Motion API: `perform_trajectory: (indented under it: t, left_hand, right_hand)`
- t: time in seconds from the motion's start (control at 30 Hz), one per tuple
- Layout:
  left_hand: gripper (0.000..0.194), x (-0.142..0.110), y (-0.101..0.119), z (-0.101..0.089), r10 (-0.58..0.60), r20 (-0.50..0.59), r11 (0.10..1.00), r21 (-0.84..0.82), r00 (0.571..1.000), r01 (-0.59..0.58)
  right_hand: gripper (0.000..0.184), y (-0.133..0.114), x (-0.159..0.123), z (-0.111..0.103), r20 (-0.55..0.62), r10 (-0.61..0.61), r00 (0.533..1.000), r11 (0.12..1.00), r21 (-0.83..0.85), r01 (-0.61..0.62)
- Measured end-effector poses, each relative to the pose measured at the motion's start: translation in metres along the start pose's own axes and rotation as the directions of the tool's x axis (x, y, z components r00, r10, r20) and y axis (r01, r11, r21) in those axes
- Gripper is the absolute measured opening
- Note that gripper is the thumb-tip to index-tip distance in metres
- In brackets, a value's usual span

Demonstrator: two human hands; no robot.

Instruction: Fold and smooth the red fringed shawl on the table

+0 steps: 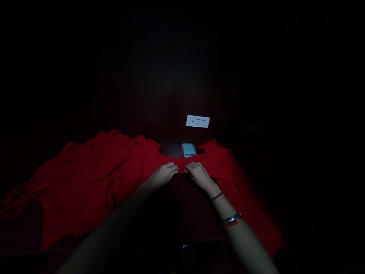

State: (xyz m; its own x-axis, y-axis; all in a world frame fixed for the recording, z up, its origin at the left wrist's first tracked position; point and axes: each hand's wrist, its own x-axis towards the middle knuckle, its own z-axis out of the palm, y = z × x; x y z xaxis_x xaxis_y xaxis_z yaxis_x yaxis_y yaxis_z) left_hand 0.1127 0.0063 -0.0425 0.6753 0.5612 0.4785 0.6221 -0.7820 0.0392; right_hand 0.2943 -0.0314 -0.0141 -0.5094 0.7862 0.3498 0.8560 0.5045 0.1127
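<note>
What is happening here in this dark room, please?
A person holds a red fringed cloth at its narrow, gathered middle, with the left hand and the right hand close together. The cloth spreads out to both sides over a dark surface. Behind it are a small light-blue item, too unclear to name, and a white socket panel.

The upper face of the small pale-blue item (189, 149) behind the red fringed cloth (85, 182) is pixelated beyond reading. Both bare forearms are cut off by the bottom edge. Darkness swallows the cloth's lower right end and the outer parts of the dark tabletop (182, 213). A tiny pale spot (185, 246) low in the centre is too small to identify.
</note>
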Motion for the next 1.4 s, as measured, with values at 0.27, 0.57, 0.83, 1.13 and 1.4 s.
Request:
perform_trajectory:
  t: [0.27, 0.57, 0.83, 1.13, 1.4]
  left_hand:
    - [0.024, -0.002, -0.012, -0.012, -0.201, -0.042, 0.976, 0.083, 0.979, 0.204]
    - [0.021, -0.004, -0.006, -0.012, -0.169, 0.026, 0.984, 0.060, 0.985, 0.167]
    - [0.019, 0.002, 0.009, -0.004, -0.103, 0.040, 0.991, 0.086, 0.994, 0.099]
    - [0.023, 0.000, -0.010, -0.008, -0.169, -0.030, 0.981, 0.095, 0.985, 0.171]
    - [0.024, -0.002, -0.008, -0.017, -0.304, 0.053, 0.939, 0.185, 0.951, 0.290]
  right_hand:
    - [0.016, 0.010, -0.004, 0.001, -0.064, 0.073, 0.995, 0.997, -0.014, -0.074]
    - [0.017, 0.013, -0.004, 0.003, -0.117, 0.134, 0.984, 0.981, 0.156, -0.115]
    - [0.014, 0.011, -0.005, 0.001, -0.095, 0.166, 0.982, 0.977, 0.155, -0.150]
    - [0.020, 0.023, -0.008, 0.000, -0.132, 0.184, 0.974, 0.978, 0.126, -0.168]
    - [0.018, 0.031, -0.012, -0.004, -0.168, 0.229, 0.959, 0.922, 0.352, -0.158]
